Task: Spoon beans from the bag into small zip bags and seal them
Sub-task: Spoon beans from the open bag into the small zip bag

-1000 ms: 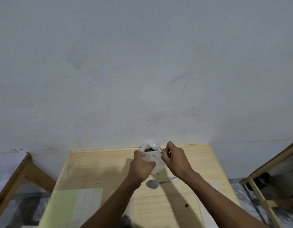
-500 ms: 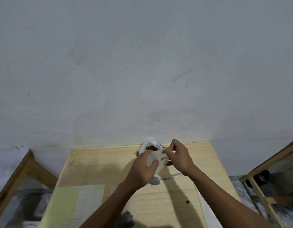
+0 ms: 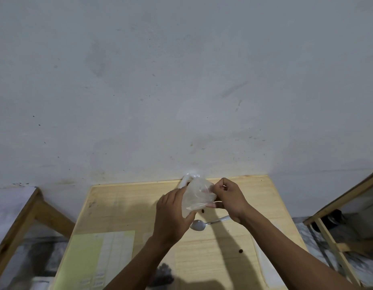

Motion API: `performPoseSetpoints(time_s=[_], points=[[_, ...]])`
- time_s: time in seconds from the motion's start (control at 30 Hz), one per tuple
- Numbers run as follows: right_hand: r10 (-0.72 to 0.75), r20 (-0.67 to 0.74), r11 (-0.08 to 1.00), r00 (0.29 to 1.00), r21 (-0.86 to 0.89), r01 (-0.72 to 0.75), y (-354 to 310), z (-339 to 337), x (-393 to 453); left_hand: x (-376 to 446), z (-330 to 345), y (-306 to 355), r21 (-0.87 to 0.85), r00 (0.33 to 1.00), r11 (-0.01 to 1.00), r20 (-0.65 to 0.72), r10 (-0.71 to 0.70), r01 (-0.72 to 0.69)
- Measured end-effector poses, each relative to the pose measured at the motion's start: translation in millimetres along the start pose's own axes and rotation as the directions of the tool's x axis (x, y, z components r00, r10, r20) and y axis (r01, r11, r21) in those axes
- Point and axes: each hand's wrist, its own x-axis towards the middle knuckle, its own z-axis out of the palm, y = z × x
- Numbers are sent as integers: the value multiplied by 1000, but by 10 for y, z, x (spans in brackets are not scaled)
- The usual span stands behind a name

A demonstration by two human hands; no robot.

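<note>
Small zip bag (image 3: 197,195) is held up between both hands, above the table (image 3: 122,206). Left hand (image 3: 173,216) grips its lower left side, fingers wrapped round the plastic; right hand (image 3: 229,197) pinches the right edge with curled fingers. Can't tell whether the bag holds beans or whether the zip is closed: the plastic is clear and crumpled, too blurry to read.

Judgement: mid-task, either opening a fresh bag or sealing one. No finished sealed bags visible.

Bean bag (image 3: 186,178) sits just behind the hands, mostly hidden by the zip bag, against the wall. Spoon (image 3: 202,223) lies on the table just below the hands, bowl toward the left hand, not picked up.

Two loose beans on the table: one (image 3: 202,210) right under the zip bag, one (image 3: 240,251) nearer the person, beside the right forearm. Spillage to clean up.

Yellow-green paper sheet (image 3: 93,256) lies left of the left forearm. Nothing blocks the way from spoon to bean bag.
</note>
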Motion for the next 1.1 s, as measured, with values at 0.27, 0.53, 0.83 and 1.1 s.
performPoseSetpoints(time_s=[0.27, 0.53, 0.83, 1.1], points=[[-47, -21, 819, 999, -573, 26, 693, -301, 273, -98, -162, -317, 92, 984, 984, 78, -158, 151], [-20, 128, 88, 992, -988, 130, 1165, -472, 231, -228, -352, -548, 76, 956, 958, 81, -281, 275], [14, 157, -54, 987, -986, 158, 1138, -444, 316, -151, -304, -578, 38, 946, 950, 86, -312, 310], [-84, 226, 66, 971, -971, 231, 1215, -344, 243, -144, -228, -555, 18, 939, 945, 104, -327, 327]])
